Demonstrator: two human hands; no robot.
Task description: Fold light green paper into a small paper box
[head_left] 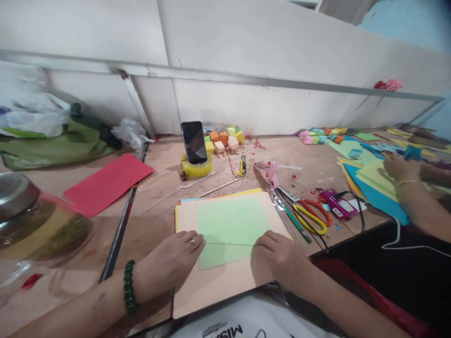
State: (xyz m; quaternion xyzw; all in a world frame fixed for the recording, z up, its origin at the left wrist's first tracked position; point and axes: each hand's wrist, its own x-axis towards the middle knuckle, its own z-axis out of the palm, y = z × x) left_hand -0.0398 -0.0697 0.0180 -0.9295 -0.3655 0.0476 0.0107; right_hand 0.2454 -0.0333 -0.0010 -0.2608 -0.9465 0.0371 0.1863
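Note:
A light green sheet of paper (229, 220) lies on a stack of peach paper (218, 298) in front of me. A straight edge crosses the green paper, with a narrower strip showing below it; I cannot tell if this is a fold or a second sheet. My left hand (179, 256), wearing a ring and a green bead bracelet (129, 287), pinches the green paper's left edge with curled fingers. At the right edge, my right hand (280, 256) grips it likewise, its thumb hidden.
Right of the stack lie scissors (310, 216), a pink glue gun (270, 173) and a purple device (336, 203). Behind, a phone (194, 143) leans in a yellow tape roll (197, 166). Red paper (109, 183) and a jar (45, 220) stand left. Another person's hand (401, 169) works far right.

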